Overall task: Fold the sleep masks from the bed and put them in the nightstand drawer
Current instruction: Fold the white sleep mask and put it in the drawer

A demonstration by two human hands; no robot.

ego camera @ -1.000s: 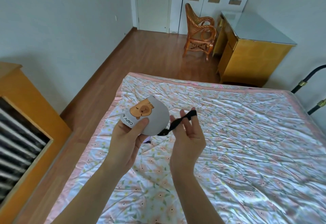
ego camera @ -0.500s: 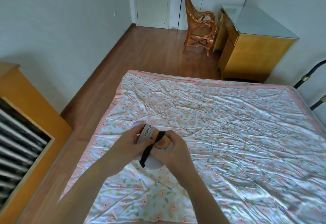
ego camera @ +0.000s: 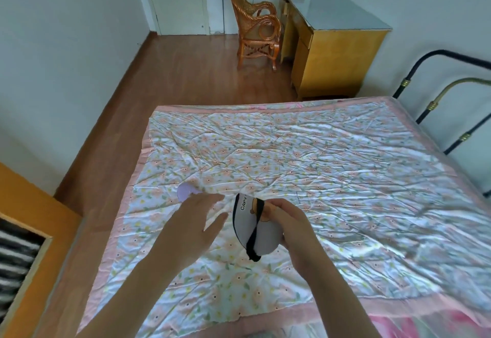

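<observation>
Bed (ego camera: 305,157), floral quilt. My right hand (ego camera: 295,227) holds the folded grey mask (ego camera: 256,234), strap wrapped; my left hand (ego camera: 195,220), fingers spread, reaches toward the lilac mask (ego camera: 184,191), unfolded. Drawer unseen; nothing stowed, I judge.

A folded sleep mask (ego camera: 253,227) sits in the right hand (ego camera: 293,227) above the bed (ego camera: 345,178), near its left edge. Left of it, what seems a second mask (ego camera: 186,191) lies partly under the left hand (ego camera: 194,227).
</observation>
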